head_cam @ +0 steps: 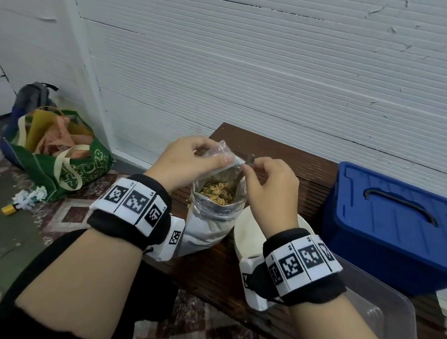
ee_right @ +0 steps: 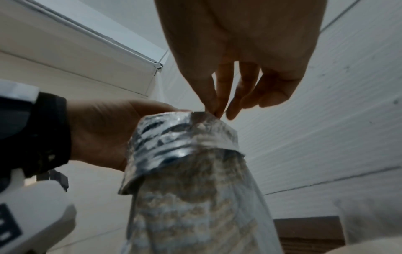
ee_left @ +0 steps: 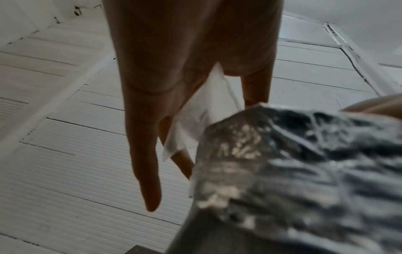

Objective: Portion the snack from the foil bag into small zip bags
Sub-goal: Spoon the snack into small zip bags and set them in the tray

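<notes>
An open foil bag [head_cam: 209,222] stands on the dark wooden bench [head_cam: 311,183], and pale snack pieces [head_cam: 218,193] show inside it. A metal spoon [head_cam: 250,159] stands in the bag with its end sticking out. Just above the bag's mouth both hands hold a small clear zip bag [head_cam: 225,150]. My left hand [head_cam: 219,156] pinches its top edge from the left, and my right hand [head_cam: 246,168] pinches its right corner. In the left wrist view the zip bag [ee_left: 202,110] hangs between my fingers beside the foil bag [ee_left: 293,171]. In the right wrist view my right hand [ee_right: 217,111] pinches above the foil bag [ee_right: 191,163].
A white bowl [head_cam: 246,234] sits right of the foil bag. A blue lidded box [head_cam: 392,224] fills the bench's right end, with a clear plastic lid [head_cam: 382,321] in front of it. On the floor at left lie a green tote bag [head_cam: 59,159] and a backpack [head_cam: 33,96].
</notes>
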Demonstrator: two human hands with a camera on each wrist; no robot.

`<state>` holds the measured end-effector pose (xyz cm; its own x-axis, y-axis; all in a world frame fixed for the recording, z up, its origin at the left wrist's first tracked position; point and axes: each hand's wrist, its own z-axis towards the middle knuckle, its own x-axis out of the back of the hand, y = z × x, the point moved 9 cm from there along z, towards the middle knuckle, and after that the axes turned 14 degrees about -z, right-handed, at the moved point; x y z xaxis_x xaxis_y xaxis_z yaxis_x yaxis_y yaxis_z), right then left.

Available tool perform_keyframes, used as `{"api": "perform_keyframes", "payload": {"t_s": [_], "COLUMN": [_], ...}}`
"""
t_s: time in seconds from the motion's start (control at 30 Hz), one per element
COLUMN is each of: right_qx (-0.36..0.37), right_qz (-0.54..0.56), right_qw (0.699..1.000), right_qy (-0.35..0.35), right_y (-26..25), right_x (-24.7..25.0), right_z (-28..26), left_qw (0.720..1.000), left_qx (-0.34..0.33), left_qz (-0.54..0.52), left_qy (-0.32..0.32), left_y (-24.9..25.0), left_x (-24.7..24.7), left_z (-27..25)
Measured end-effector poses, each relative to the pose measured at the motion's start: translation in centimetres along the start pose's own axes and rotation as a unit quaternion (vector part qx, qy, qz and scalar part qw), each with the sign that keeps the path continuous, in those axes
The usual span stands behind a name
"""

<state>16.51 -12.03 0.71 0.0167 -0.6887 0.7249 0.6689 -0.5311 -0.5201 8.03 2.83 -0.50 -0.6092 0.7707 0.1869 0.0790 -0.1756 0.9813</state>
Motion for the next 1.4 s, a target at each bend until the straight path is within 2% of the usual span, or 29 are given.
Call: {"api": "perform_keyframes", "payload": {"t_s": [0.27, 0.47, 0.67, 0.83, 1.0, 1.2, 1.4], "right_qx": [0.047, -0.075, -0.159, -0.219, -0.243, -0.241, -0.231], "right_qz": [-0.036, 0.053, 0.085, 0.128, 0.162, 0.165, 0.177], "right_qw": [0.997, 0.996, 0.983, 0.967, 0.956, 0.954, 0.956], "right_qy": [-0.055, -0.006, -0.043, 0.005, 0.039, 0.072, 0.039], "right_y": [-0.8, 1.5, 3.2, 4.6, 5.6, 6.5, 5.5], "right_x": [-0.7, 0.9, 0.0, 1.4, 3.4, 5.0, 4.1], "right_z": [-0.3, -0.2, -0.9, -0.6, 0.7, 1.8, 2.3], "left_qw": [0.999, 0.998, 0.998, 0.997, 0.989, 0.985, 0.978], "left_qx": [-0.001, 0.008, 0.005, -0.009, 0.005, 0.003, -0.005], "left_qz": [0.032, 0.057, 0.062, 0.08, 0.136, 0.156, 0.182], "left_qy": [-0.032, -0.031, -0.023, -0.016, -0.064, -0.078, -0.101], "left_y": [0.0, -0.2, 0.2, 0.7, 0.7, 0.9, 0.5], "left_x": [-0.6, -0.8, -0.7, 0.3, 0.4, 0.6, -0.7], "left_z": [-0.3, -0.5, -0.7, -0.8, -0.9, -0.9, -0.9]}}
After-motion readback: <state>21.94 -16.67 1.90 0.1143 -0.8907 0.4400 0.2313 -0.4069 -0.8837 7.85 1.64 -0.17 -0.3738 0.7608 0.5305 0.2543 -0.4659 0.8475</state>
